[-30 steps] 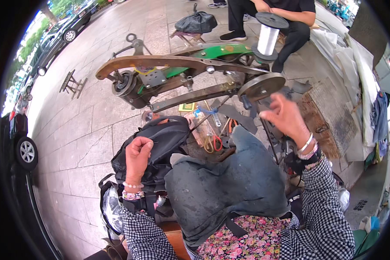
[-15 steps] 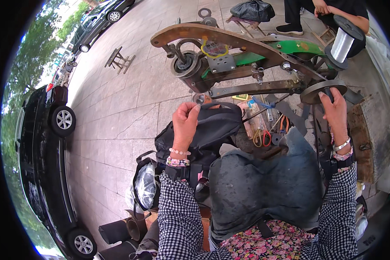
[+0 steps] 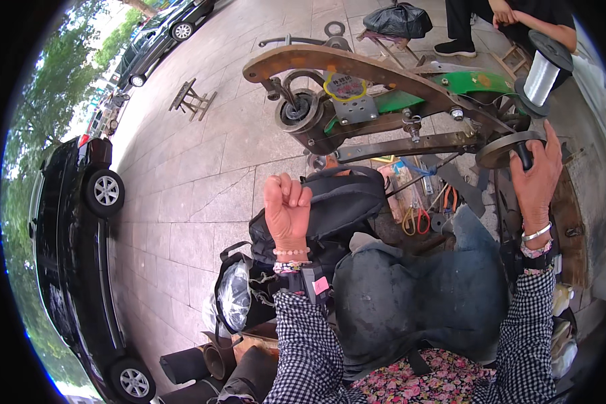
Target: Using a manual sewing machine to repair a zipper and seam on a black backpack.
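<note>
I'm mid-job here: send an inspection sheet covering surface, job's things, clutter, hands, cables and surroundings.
Surface: grey paving; dark cloth over the lap.
Job's things: machine ahead, thread spool at its right end, wheel with black handle.
Clutter: backpack; pliers to its right; clear bag nearer the wearer.
Left hand: raised, fingers curled; any contents hidden.
Right hand: at the handle, one finger extended; grip firmness unclear.
Cables: nothing seen.
Surroundings: black car at left, stool beyond, another person behind the spool.
</note>
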The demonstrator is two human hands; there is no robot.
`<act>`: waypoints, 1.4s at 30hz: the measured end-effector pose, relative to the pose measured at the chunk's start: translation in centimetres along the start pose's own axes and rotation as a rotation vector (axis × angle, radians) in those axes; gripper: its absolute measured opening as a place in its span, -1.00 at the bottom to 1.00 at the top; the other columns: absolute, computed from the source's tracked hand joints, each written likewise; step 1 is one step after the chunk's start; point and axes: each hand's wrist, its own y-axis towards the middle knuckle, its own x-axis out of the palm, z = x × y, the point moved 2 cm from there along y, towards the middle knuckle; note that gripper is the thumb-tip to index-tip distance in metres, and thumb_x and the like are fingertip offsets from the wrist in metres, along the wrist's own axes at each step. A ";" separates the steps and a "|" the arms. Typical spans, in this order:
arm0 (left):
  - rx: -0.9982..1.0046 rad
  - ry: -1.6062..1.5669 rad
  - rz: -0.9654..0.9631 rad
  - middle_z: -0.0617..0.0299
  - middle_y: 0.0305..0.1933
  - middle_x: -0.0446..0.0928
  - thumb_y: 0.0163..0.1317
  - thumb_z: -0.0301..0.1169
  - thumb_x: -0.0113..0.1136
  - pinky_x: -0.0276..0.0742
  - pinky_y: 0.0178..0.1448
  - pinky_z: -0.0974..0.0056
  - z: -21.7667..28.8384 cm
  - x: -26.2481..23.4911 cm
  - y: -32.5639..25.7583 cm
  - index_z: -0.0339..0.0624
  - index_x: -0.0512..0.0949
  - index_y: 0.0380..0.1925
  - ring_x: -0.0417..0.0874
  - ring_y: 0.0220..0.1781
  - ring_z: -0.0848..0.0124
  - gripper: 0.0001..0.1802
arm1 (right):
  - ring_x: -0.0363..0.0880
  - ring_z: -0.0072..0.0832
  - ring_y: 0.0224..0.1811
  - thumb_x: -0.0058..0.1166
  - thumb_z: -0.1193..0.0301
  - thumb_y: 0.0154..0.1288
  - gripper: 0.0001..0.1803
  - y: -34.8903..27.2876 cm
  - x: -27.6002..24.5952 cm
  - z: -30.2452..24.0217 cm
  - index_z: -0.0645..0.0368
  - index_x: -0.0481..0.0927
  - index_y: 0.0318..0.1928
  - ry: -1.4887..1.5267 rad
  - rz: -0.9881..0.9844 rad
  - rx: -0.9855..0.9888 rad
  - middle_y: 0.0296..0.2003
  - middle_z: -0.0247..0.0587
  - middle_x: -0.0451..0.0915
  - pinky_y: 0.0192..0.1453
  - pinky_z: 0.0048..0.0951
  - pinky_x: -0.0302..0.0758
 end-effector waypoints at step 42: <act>-0.237 0.244 0.304 0.45 -0.68 0.11 0.21 -0.39 0.00 0.10 -0.54 0.45 -4.1 -2.9 -6.7 -0.09 0.32 -0.53 0.07 -0.67 0.62 -0.85 | 0.39 -0.68 -0.53 0.14 0.46 0.02 -0.48 -4.4 -1.6 -15.0 0.23 0.36 0.05 1.343 -0.818 0.157 -0.38 -0.30 0.44 -0.47 -0.64 0.36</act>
